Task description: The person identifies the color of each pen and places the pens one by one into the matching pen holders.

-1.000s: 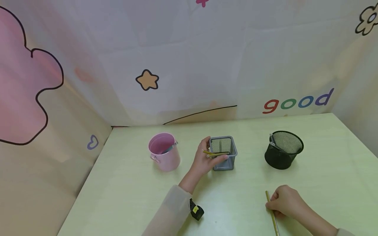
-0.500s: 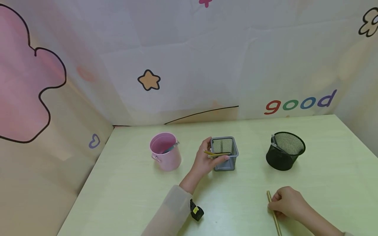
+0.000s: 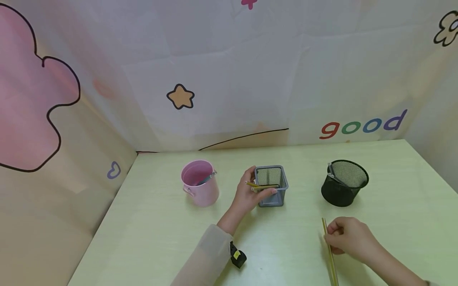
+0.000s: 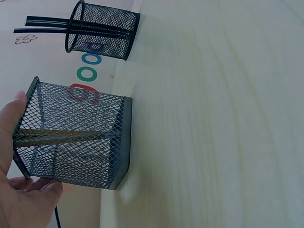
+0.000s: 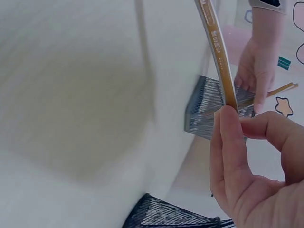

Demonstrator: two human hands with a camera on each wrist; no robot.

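Observation:
My left hand (image 3: 247, 195) grips the side of a square grey mesh pen holder (image 3: 271, 200), thumb across its front rim. Inside the holder lean two yellow pencils (image 4: 57, 137), their ends sticking out past the rim toward the hand. Over the table at the right, my right hand (image 3: 352, 238) pinches a long yellow pencil (image 5: 219, 54) between thumb and fingers. Printed lettering shows along this pencil in the right wrist view. Its near end runs to the bottom edge of the head view.
A pink bucket (image 3: 204, 195) with grey-blue sticks inside stands left of the holder. To the right is a round black mesh pen holder (image 3: 338, 194) with dark pencils (image 4: 47, 22). A printed cloth (image 3: 229, 79) hangs behind the pale table (image 3: 143, 238).
My right hand has risen slightly and moved a little farther from me with the pencil, whose shadow now shows beside it. My left hand stays on the grey holder.

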